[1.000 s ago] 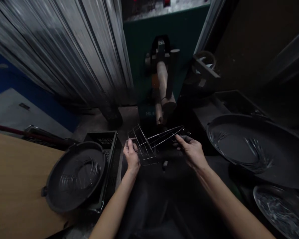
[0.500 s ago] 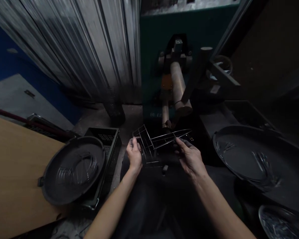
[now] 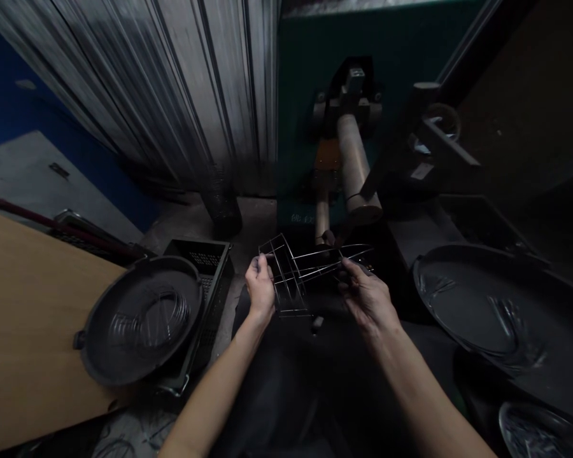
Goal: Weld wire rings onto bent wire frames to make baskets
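Both hands hold a thin wire frame [image 3: 293,277] in front of me, just below a machine. My left hand [image 3: 260,291] is closed on the frame's left end, where several wires form a small grid. My right hand [image 3: 367,298] pinches the right end, where long wires run out to a point. Directly behind the frame stands a green machine [image 3: 325,127] with a tan cylindrical roller [image 3: 356,168] pointing toward me.
A dark round basin [image 3: 141,318] with wire rings sits on a black crate [image 3: 200,261] at left, beside a wooden board [image 3: 23,318]. Another large dark basin [image 3: 501,318] with wire pieces lies at right, a smaller one [image 3: 544,432] below it. Corrugated metal sheeting [image 3: 148,95] rises behind.
The view has shifted, so the machine sits further right and higher. Both hands keep their hold on the wire frame, which has tilted slightly.
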`<state>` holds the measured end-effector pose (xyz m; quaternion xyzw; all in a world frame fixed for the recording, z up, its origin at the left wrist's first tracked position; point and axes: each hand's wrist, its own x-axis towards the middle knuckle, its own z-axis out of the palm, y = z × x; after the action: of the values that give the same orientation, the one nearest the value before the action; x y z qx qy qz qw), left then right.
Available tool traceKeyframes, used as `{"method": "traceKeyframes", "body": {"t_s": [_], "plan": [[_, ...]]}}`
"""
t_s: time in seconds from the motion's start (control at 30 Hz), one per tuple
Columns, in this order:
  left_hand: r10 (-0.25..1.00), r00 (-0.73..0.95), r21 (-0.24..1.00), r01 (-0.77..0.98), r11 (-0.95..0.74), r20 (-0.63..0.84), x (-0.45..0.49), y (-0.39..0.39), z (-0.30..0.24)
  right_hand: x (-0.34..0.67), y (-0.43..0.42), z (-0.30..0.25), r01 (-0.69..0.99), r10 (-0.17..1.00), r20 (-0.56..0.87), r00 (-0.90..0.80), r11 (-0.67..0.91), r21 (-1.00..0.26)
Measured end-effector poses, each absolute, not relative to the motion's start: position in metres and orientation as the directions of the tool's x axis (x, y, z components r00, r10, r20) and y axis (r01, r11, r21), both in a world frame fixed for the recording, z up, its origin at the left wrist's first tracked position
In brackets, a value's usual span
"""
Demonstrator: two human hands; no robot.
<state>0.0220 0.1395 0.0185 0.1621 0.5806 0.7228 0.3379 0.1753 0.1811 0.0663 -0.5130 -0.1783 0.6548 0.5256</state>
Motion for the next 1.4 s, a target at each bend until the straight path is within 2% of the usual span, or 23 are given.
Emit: {"method": "traceKeyframes", "body": {"t_s": [0.33, 0.53, 0.73, 0.93, 1.0, 1.03, 1.1, 1.17, 1.23, 1.33, 1.4], "plan": [[0.707, -0.678, 0.927, -0.365, -0.084, -0.203, 0.018, 0.143, 0.023, 0.174, 0.182, 0.069, -0.520, 0.869, -0.495, 0.030, -0.409, -0.750], [0.709, -0.649, 0.870, -0.482, -0.104, -0.275, 0.018, 0.149, 0.028, 0.190, 0.173, 0.065, -0.490, 0.873, -0.487, 0.032, -0.411, -0.769], [0.681, -0.693, 0.893, -0.431, -0.129, -0.236, 0.010, 0.158, 0.032, 0.198, 0.173, 0.064, -0.493, 0.845, -0.533, 0.051, -0.442, -0.749], [0.699, -0.677, 0.894, -0.430, -0.122, -0.230, 0.007, 0.159, 0.030, 0.213, 0.166, 0.056, -0.436, 0.874, -0.483, 0.045, -0.418, -0.797], [0.693, -0.686, 0.900, -0.417, -0.128, -0.219, 0.009, 0.156, 0.029, 0.235, 0.155, 0.046, -0.305, 0.900, -0.427, 0.090, -0.383, -0.872], [0.686, -0.697, 0.904, -0.404, -0.137, -0.207, 0.012, 0.154, 0.028, 0.249, 0.149, 0.039, -0.177, 0.922, -0.361, 0.138, -0.335, -0.925], [0.655, -0.733, 0.912, -0.376, -0.165, -0.183, 0.020, 0.145, 0.023, 0.280, 0.138, 0.021, 0.206, 0.962, -0.152, 0.225, -0.199, -0.958], [0.630, -0.754, 0.908, -0.378, -0.181, -0.189, 0.030, 0.130, 0.017, 0.309, 0.134, -0.002, 0.586, 0.980, 0.048, 0.192, -0.075, -0.807], [0.631, -0.749, 0.903, -0.393, -0.176, -0.203, 0.039, 0.108, 0.016, 0.330, 0.135, -0.023, 0.798, 0.994, 0.102, 0.049, 0.022, -0.602], [0.669, -0.731, 0.927, -0.331, -0.175, -0.135, 0.038, 0.068, 0.032, 0.342, 0.142, -0.042, 0.908, 0.984, -0.022, -0.178, 0.156, -0.388], [0.646, -0.762, 0.951, -0.218, -0.220, -0.025, 0.024, 0.039, 0.052, 0.335, 0.150, -0.043, 0.901, 0.954, -0.081, -0.290, 0.244, -0.358]]}}
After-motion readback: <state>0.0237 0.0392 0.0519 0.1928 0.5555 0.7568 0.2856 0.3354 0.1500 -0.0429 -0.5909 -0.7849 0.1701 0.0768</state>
